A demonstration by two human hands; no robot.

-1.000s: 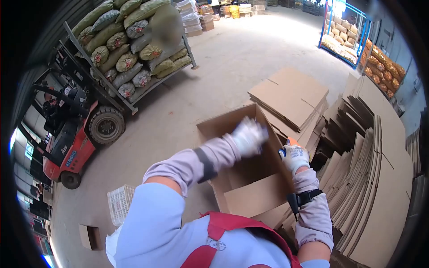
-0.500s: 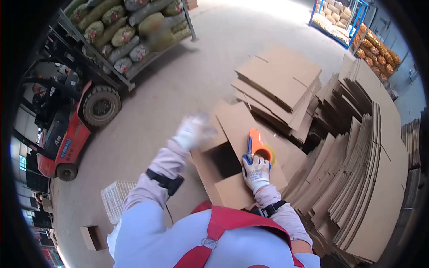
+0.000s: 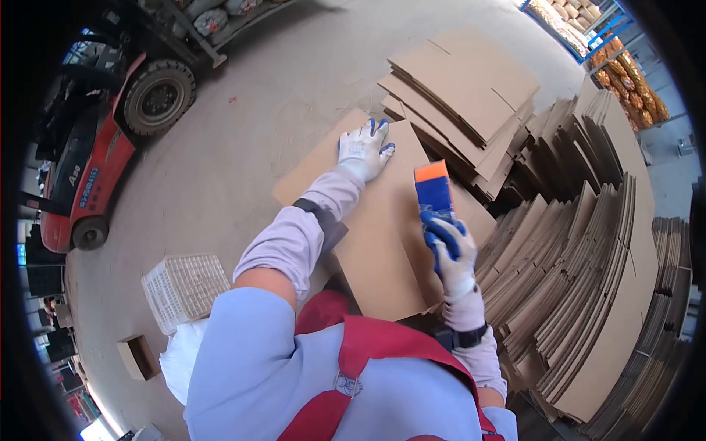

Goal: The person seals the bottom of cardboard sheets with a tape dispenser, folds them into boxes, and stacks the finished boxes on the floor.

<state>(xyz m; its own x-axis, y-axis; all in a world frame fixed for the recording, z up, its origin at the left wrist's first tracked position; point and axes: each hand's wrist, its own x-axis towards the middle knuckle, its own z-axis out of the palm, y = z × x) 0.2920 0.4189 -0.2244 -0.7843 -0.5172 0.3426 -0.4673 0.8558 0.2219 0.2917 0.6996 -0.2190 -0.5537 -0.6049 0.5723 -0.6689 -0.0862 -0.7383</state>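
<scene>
In front of my body sits a cardboard box (image 3: 373, 253), its top flaps lying over the opening. My left hand (image 3: 363, 152), in a white glove with blue fingertips, lies with spread fingers on the far part of the box top. My right hand (image 3: 454, 248), gloved the same way, is closed around a tape dispenser (image 3: 433, 189). The dispenser has an orange end and a blue body, and it is held up over the box's right side. Fingers hide its handle.
Flattened cardboard sheets (image 3: 467, 88) are stacked beyond the box, and rows of folded cartons (image 3: 588, 294) stand at right. A white plastic crate (image 3: 184, 287) and a small open carton (image 3: 138, 357) are on the floor at left. A red forklift (image 3: 99, 176) stands farther left.
The dark box opening is now covered by flaps. My left hand has come rightward onto the box top. My right hand has raised and turned the tape dispenser.
</scene>
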